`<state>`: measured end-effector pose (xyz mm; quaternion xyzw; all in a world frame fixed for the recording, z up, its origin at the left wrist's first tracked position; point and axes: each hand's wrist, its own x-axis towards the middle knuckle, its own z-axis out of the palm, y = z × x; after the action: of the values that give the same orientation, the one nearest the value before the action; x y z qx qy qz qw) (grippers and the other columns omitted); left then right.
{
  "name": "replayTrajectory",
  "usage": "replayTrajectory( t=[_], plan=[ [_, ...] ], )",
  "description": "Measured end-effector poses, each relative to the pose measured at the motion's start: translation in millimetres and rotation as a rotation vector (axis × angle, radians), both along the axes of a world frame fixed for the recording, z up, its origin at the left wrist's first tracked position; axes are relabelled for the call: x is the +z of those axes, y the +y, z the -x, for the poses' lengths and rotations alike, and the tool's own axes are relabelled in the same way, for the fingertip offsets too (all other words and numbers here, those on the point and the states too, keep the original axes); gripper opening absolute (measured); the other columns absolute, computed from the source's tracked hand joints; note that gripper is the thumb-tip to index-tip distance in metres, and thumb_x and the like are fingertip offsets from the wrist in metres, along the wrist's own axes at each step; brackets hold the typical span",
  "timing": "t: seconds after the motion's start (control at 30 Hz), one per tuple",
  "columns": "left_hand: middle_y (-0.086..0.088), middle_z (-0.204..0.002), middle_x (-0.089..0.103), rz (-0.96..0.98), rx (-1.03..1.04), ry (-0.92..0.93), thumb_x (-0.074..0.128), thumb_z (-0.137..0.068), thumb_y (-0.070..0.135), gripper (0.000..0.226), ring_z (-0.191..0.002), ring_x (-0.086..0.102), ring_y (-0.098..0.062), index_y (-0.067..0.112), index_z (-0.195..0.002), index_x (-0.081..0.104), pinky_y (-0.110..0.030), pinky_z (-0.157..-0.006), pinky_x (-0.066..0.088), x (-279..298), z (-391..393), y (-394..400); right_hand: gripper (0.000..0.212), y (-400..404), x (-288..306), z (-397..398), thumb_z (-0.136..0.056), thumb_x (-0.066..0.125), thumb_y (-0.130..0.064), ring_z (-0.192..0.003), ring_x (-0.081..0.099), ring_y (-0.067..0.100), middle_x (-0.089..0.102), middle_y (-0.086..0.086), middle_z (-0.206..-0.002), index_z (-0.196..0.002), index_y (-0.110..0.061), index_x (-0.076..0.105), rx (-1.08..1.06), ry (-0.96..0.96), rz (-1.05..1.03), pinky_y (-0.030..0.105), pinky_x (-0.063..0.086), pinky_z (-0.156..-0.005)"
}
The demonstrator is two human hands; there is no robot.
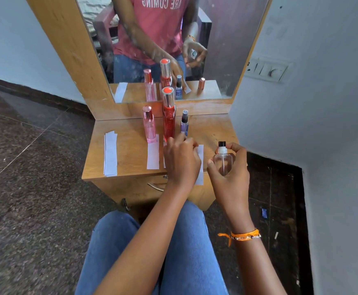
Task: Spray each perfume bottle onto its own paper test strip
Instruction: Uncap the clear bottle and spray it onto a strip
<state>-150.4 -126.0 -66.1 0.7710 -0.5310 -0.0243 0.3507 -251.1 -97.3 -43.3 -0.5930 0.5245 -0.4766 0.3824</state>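
Nearest the camera, the right hand [230, 167] has its grip closed around a clear perfume bottle [223, 160], held upright just off the right edge of the wooden surface [131, 145], index finger curled over the white pump. Just left of that bottle, the left hand [181, 161] pinches a paper strip [200, 167] lying on the surface. Further left lies another strip [153, 154], then a stack of spare strips [110, 154]. Beyond the clear bottle stand a purple bottle [184, 123], a tall red bottle [168, 116] and a pink bottle [149, 125], before the mirror [152, 39].
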Motion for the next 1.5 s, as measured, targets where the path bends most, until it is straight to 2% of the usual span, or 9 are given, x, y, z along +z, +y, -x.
replayTrajectory(
  t=[0.33, 0.63, 0.8, 0.93, 1.1, 1.2, 1.3, 1.43, 1.5],
  plan=[
    [-0.003, -0.084, 0.056, -0.031, -0.084, -0.202, 0.07, -0.079, 0.018, 0.017, -0.082, 0.051, -0.025, 0.021, -0.095, 0.073, -0.036, -0.068, 0.041, -12, 1, 33, 0.038, -2, -5, 3, -0.082, 0.065, -0.003, -0.067, 0.058, -0.006, 0.063, -0.015, -0.088, -0.113, -0.013, 0.047, -0.043, -0.057, -0.009, 0.004, 0.041, -0.061],
    [-0.005, -0.1, 0.058, -0.123, -0.066, -0.194, 0.063, -0.084, 0.023, 0.026, -0.094, 0.047, -0.027, 0.023, -0.11, 0.068, -0.035, -0.076, 0.036, -4, -1, 12, 0.04, 1, -10, 5, -0.082, 0.066, -0.002, -0.066, 0.058, -0.007, 0.062, -0.004, -0.08, -0.111, -0.021, 0.045, -0.037, -0.043, 0.002, 0.003, 0.04, -0.058],
    [-0.005, -0.103, 0.057, -0.107, -0.088, -0.137, 0.062, -0.085, 0.02, 0.029, -0.095, 0.047, -0.026, 0.022, -0.114, 0.066, -0.033, -0.078, 0.034, -4, -5, 8, 0.043, 3, -16, 5, -0.082, 0.066, -0.004, -0.069, 0.06, 0.001, 0.066, 0.001, -0.093, -0.116, -0.019, 0.044, -0.019, -0.036, 0.013, 0.005, 0.042, -0.059],
    [0.0, -0.095, 0.056, -0.009, -0.117, 0.104, 0.057, -0.089, 0.016, 0.024, -0.091, 0.046, -0.019, 0.02, -0.11, 0.069, -0.029, -0.079, 0.037, 4, -3, 17, 0.053, 2, -19, 3, -0.078, 0.069, -0.001, -0.087, 0.059, 0.01, 0.053, 0.001, -0.11, -0.112, -0.022, 0.034, -0.031, -0.007, 0.077, 0.005, 0.043, -0.067],
    [0.007, -0.095, 0.053, -0.24, -0.384, 0.783, 0.057, -0.089, 0.033, 0.016, -0.089, 0.053, -0.004, 0.024, -0.095, 0.069, -0.012, -0.074, 0.038, 21, -7, 47, 0.062, 4, -33, -3, -0.079, 0.071, -0.004, -0.095, 0.053, 0.021, 0.033, -0.009, -0.102, -0.097, -0.037, 0.021, 0.021, 0.073, 0.18, 0.018, 0.046, -0.074],
    [0.005, -0.104, 0.058, -0.267, -0.384, 0.823, 0.069, -0.081, 0.029, 0.015, -0.094, 0.057, -0.002, 0.03, -0.096, 0.065, -0.013, -0.079, 0.042, 22, -13, 56, 0.056, 7, -40, -10, -0.079, 0.066, 0.002, -0.088, 0.054, 0.011, 0.031, -0.02, -0.104, -0.104, -0.025, 0.024, 0.105, 0.109, 0.18, 0.026, 0.051, -0.073],
    [0.004, -0.101, 0.058, -0.23, -0.36, 0.856, 0.07, -0.08, 0.022, 0.02, -0.086, 0.057, 0.006, 0.022, -0.1, 0.068, -0.008, -0.072, 0.044, 23, -18, 59, 0.046, 10, -43, -14, -0.078, 0.067, 0.003, -0.093, 0.047, -0.009, 0.022, -0.045, -0.107, -0.107, 0.0, 0.031, 0.166, 0.138, 0.211, 0.011, 0.045, -0.076],
    [0.002, -0.105, 0.055, -0.169, -0.328, 0.822, 0.061, -0.088, 0.018, 0.017, -0.091, 0.057, -0.001, 0.017, -0.104, 0.064, -0.015, -0.08, 0.047, 23, -24, 62, 0.049, 14, -35, -6, -0.081, 0.067, -0.015, -0.096, 0.051, 0.01, 0.037, -0.017, -0.113, -0.109, -0.028, 0.029, 0.27, 0.021, 0.189, 0.021, 0.046, -0.084],
    [0.002, -0.108, 0.056, -0.167, -0.321, 0.785, 0.057, -0.09, 0.021, 0.02, -0.1, 0.057, -0.009, 0.014, -0.108, 0.061, -0.026, -0.09, 0.047, 22, -27, 63, 0.04, 9, -32, -3, -0.085, 0.062, -0.017, -0.099, 0.052, 0.011, 0.046, -0.005, -0.11, -0.114, -0.027, 0.036, 0.197, -0.021, 0.191, 0.02, 0.043, -0.088]
  ],
)
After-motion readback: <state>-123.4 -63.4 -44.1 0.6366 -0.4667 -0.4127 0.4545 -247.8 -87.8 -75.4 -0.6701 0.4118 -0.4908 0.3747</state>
